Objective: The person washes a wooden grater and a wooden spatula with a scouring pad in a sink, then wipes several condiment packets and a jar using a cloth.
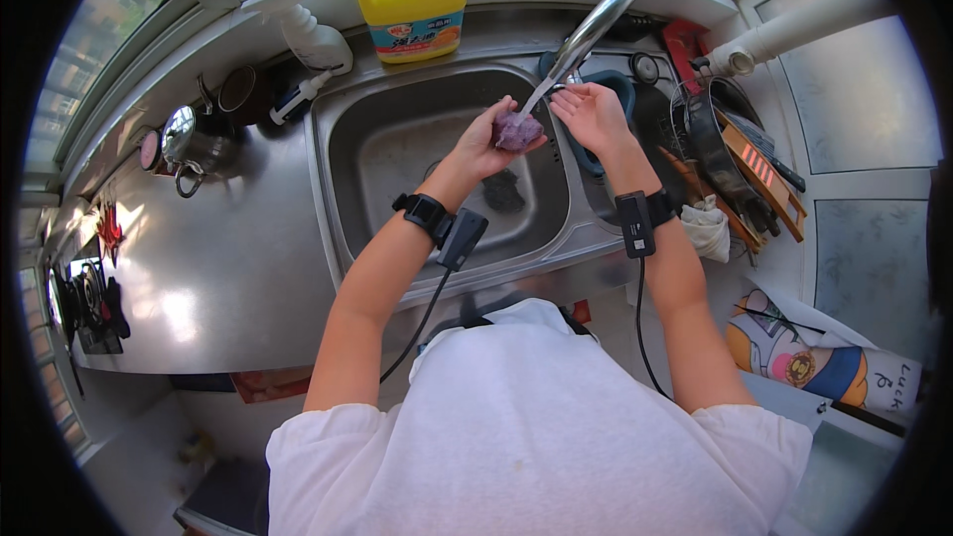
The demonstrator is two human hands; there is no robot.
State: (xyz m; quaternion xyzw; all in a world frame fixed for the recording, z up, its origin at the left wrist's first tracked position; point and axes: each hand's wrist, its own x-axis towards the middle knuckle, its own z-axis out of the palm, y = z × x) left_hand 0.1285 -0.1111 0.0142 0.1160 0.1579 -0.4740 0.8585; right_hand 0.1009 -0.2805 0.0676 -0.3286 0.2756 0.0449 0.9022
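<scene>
My left hand (488, 145) holds a wet purple lump (517, 132), perhaps a scrubbing pad or cloth, over the stainless steel sink basin (387, 141). Onto it runs a stream of water (537, 97) from the chrome faucet (595, 30). To the right of the stream, my right hand (592, 115) is raised with the palm turned up and the fingers apart, holding nothing. A dark patch (504, 190), perhaps the drain or a shadow, shows on the basin floor below my left hand.
Behind the sink stand a yellow pump jug of detergent (413, 15) and a white spray bottle (313, 37). A steel pot (197, 138) sits on the left counter (238, 260). At right are a blue-green plastic basin (625, 93), a wire rack with pans (718, 141) and a white cloth (705, 229).
</scene>
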